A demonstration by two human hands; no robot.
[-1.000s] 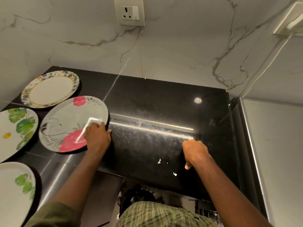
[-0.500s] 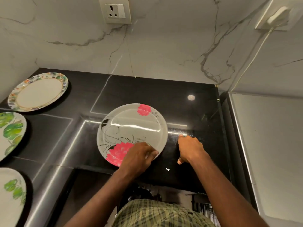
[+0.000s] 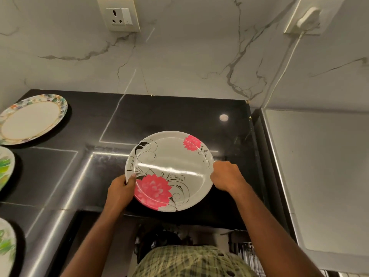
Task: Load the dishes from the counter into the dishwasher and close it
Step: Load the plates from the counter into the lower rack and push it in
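A white plate with pink flowers (image 3: 169,170) is shown near the front edge of the black bench (image 3: 179,116), towards its right end, its near rim projecting just past that edge. The plate is held at both sides: the left hand (image 3: 120,189) is closed on the left rim, with the thumb laid on the upper face beside the large pink flower and the fingers hidden below, and the right hand (image 3: 226,176) is closed on the right rim, its fingers curled over the edge. Whether the plate is touching the bench or is raised slightly above it cannot be told. Along the left edge of the bench three further plates are seen lying flat and well apart from the held one: a plate with a multicoloured floral border (image 3: 32,118) at the rear left corner, a plate with green leaves (image 3: 5,166) in front of it, cut by the picture edge, and another green-leaf plate (image 3: 6,246) at the front left. Below the front edge of the bench, a wire dishwasher rack (image 3: 245,254) is partly visible. A socket with a switch (image 3: 119,14) is mounted on the marble wall (image 3: 189,56) behind the bench, and a white plug (image 3: 308,19) with its cable is seen at the upper right. A grey appliance top (image 3: 319,166) stands just beside the right edge of the bench.
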